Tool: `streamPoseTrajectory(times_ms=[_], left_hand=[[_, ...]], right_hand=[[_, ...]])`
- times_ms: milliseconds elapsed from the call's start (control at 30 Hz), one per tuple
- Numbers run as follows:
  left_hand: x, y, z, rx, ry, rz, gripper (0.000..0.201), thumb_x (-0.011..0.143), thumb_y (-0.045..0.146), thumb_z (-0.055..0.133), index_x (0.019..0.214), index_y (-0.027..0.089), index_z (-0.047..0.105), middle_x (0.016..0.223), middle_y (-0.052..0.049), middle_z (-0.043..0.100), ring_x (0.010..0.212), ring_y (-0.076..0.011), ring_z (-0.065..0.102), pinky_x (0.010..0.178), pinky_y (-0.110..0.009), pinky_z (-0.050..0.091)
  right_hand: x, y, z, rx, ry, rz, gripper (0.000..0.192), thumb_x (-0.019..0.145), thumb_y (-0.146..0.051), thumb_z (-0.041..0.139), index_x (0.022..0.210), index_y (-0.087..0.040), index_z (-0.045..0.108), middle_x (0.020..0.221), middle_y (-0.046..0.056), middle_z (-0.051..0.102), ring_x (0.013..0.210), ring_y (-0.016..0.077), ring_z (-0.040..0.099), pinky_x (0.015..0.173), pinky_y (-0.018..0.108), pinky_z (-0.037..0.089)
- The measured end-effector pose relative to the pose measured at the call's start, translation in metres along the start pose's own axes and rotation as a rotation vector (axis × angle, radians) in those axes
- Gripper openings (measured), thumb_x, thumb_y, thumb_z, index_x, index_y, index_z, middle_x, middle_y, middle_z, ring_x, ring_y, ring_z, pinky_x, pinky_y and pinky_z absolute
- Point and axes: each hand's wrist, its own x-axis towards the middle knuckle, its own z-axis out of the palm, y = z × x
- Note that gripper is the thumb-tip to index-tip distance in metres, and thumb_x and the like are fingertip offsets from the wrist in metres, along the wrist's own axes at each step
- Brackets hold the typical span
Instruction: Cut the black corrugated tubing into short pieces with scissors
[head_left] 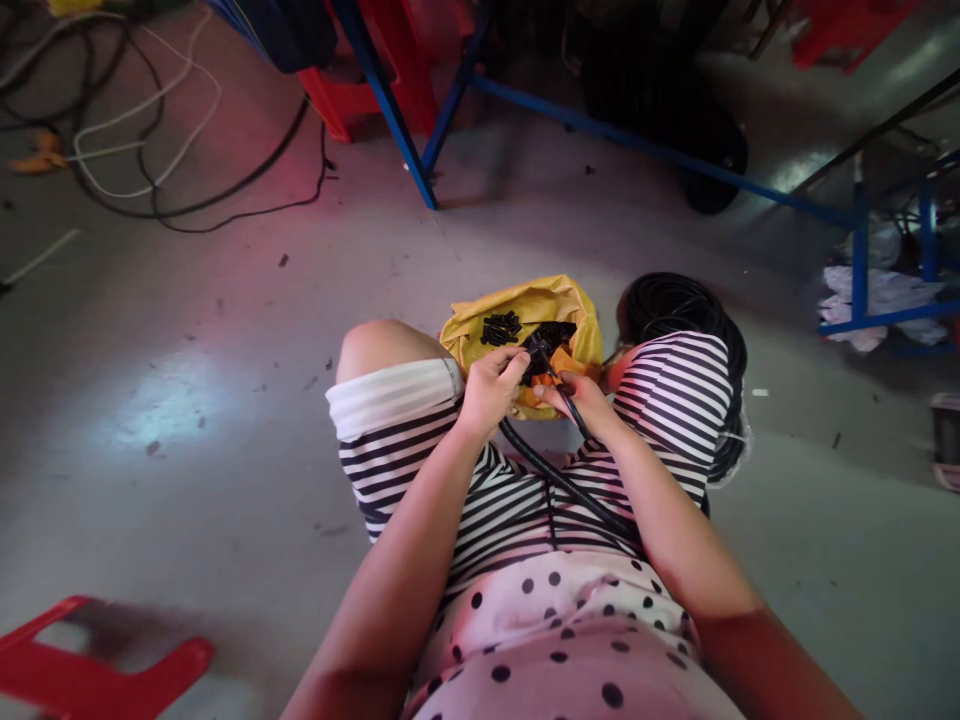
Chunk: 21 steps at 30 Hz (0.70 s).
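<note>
My left hand (491, 388) is closed in a pinch over a yellow bag, its thumb and finger at a small black end. A black corrugated tube (559, 478) runs from under this hand across my lap toward my right hip. My right hand (581, 400) is closed around a thin black cable (575, 412), whose upper part meets the left fingertips. Exactly how the two join is too small to tell. The open yellow bag (469, 318) sits on the floor between my knees. Short black tube pieces (501, 328) lie inside it, with an orange fold beside them.
A coil of black cable (671, 300) lies by my right knee. Ahead stands a blue metal frame (600, 130) with a red stool (412, 90) behind it. Loose cables (217, 205) sprawl at upper left. Another red stool (90, 660) is at lower left.
</note>
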Motion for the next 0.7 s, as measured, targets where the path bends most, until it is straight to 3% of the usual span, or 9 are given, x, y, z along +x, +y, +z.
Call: streamPoseTrajectory(times_ms=[233,433,700], left_hand=[[0.0018,-0.0022,-0.0009,0.003,0.001,0.024,0.033,0.076,0.043,0.074,0.091,0.015,0.065,0.056,0.009,0.045,0.036,-0.0019,0.027,0.034,-0.019,0.018],[0.0011,-0.0020,-0.0008,-0.018,-0.001,0.029,0.032,0.077,0.043,0.075,0.091,0.015,0.065,0.055,0.009,0.044,0.038,-0.0021,0.025,0.035,-0.019,0.018],[0.0005,-0.0030,-0.0006,-0.001,-0.010,0.037,0.032,0.077,0.043,0.075,0.090,0.016,0.064,0.054,0.010,0.042,0.038,-0.0023,0.027,0.037,-0.019,0.021]], right_hand=[[-0.0020,-0.0024,-0.0002,-0.035,0.006,-0.028,0.040,0.076,-0.056,0.074,0.074,-0.021,0.054,0.064,-0.005,0.048,0.060,0.0131,0.043,0.057,0.026,0.032],[0.0011,0.0013,-0.0013,0.014,-0.036,-0.059,0.040,0.076,-0.057,0.074,0.080,-0.020,0.057,0.070,-0.003,0.053,0.066,0.0139,0.048,0.060,0.026,0.035],[0.0003,-0.0010,-0.0031,-0.012,-0.041,-0.045,0.044,0.075,-0.060,0.073,0.079,-0.021,0.055,0.068,-0.004,0.049,0.064,0.0134,0.045,0.059,0.027,0.033]])
